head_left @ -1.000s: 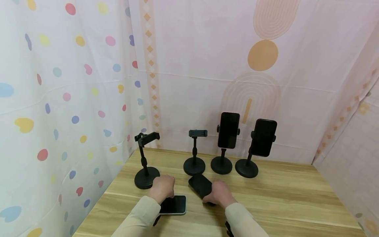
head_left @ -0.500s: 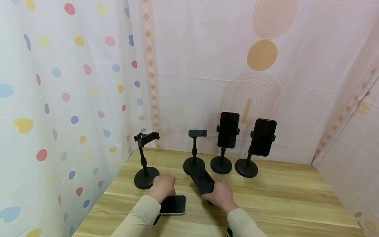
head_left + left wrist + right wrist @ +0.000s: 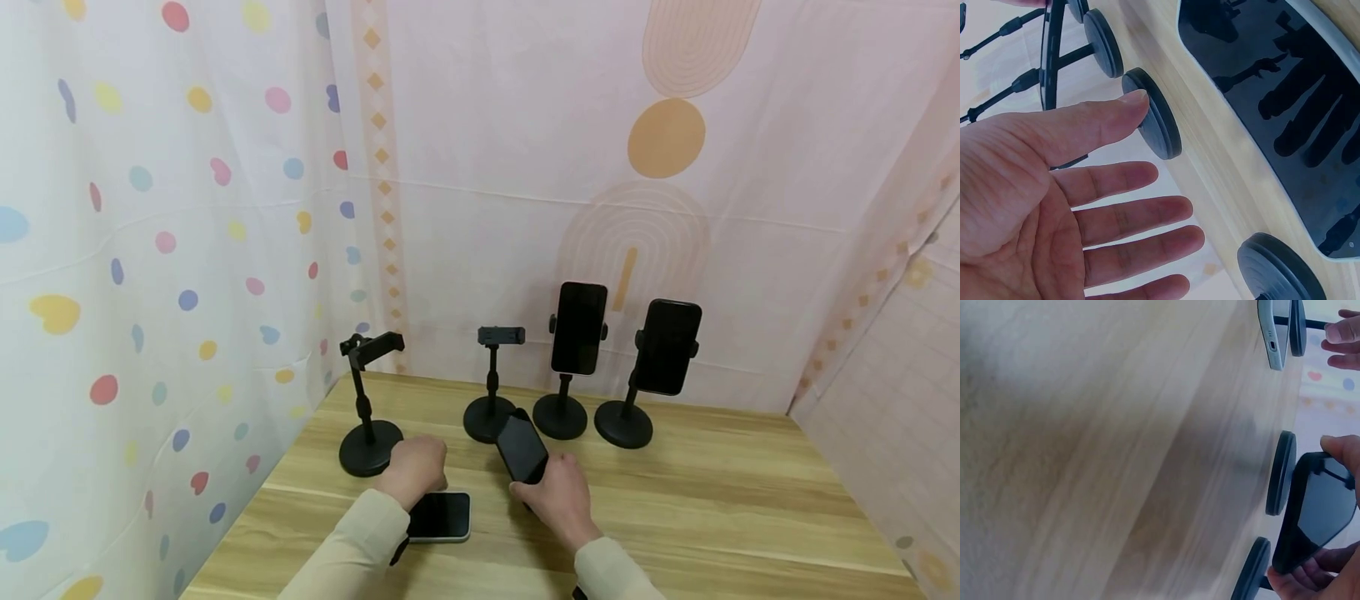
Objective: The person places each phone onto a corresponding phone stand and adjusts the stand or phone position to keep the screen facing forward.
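Leftmost stand: upright on the table [image 3: 720, 500], its clamp angled and holding no phone; a sideways sweep of the near hand could knock the pole [image 3: 364, 408].
Left hand: above and beside the flat phone, fingers straight and slightly spread, thumb apart, pinching nothing [image 3: 413, 472]. Risk: a careless drop of the palm could nudge the phone or the stand base behind.
Flat phone: lying screen up on the table, partly hidden by the left hand [image 3: 441, 517]; a bump could skid it.
Middle stand: upright behind the held phone, clamp holding no phone [image 3: 492, 382]; contact from the phone's far end could shift its base. Whether the two touch cannot be told.
Held phone: raised and tilted in front of that base [image 3: 522, 448]. Its smooth edges, in my judgement, could slip or pivot if gripped unevenly.
Right hand: thumb on one long edge, fingers on the opposite edge, pinching the held phone [image 3: 558, 492]. Risk: loosened pressure, hence a fall.
Loaded stands: two at right, each bearing a phone [image 3: 579, 329] [image 3: 667, 347]; top-heavy, they could tip if the right forearm swings outward.
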The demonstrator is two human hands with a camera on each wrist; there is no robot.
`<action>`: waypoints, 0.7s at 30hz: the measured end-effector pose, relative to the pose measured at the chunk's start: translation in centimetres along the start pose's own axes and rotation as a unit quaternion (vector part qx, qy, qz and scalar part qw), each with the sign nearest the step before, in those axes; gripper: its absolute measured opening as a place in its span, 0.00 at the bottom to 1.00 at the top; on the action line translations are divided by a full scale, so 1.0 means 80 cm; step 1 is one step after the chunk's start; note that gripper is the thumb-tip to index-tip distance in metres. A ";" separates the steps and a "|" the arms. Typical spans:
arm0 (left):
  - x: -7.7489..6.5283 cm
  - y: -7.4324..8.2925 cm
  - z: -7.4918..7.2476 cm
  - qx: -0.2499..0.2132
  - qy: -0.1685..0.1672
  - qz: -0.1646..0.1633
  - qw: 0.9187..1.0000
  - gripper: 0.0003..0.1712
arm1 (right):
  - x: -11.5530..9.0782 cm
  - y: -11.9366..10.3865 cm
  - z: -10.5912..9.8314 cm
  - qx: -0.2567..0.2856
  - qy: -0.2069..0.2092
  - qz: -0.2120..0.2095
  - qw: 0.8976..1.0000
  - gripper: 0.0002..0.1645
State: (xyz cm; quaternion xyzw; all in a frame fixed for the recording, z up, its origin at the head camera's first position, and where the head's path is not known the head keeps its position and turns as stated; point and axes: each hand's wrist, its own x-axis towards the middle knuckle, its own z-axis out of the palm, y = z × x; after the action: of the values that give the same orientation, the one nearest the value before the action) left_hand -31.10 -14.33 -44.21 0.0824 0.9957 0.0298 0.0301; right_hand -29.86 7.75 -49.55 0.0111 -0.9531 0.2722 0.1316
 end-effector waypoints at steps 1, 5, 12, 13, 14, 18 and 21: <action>0.000 0.000 0.000 0.000 0.000 0.000 1.000 0.15 | 0.000 0.000 0.001 0.002 0.004 0.003 1.000 0.41; 0.000 0.001 -0.001 0.001 0.003 -0.001 1.000 0.16 | -0.002 -0.001 0.003 0.012 0.016 0.013 1.000 0.42; 0.002 0.002 -0.003 0.001 0.002 -0.004 1.000 0.16 | -0.004 -0.002 0.005 0.031 0.033 0.021 0.999 0.43; 0.002 0.001 -0.003 0.001 0.001 -0.005 1.000 0.16 | -0.005 -0.002 0.005 0.035 0.036 0.022 0.999 0.43; 0.003 0.001 -0.004 0.002 0.001 -0.005 1.000 0.15 | -0.005 -0.002 0.005 0.037 0.040 0.022 0.998 0.43; 0.004 0.001 -0.006 0.005 0.004 0.000 1.000 0.13 | -0.008 -0.003 0.007 0.048 0.058 0.020 0.997 0.42; 0.004 0.000 -0.007 0.008 0.007 0.005 1.000 0.13 | -0.010 -0.004 0.007 0.057 0.073 0.018 0.996 0.42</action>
State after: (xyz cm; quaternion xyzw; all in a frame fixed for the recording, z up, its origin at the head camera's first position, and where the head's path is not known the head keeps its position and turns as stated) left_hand -31.41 -14.27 -43.69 0.0873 0.9957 0.0225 0.0219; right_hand -29.22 7.15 -50.01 -0.0181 -0.9240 0.3285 0.1949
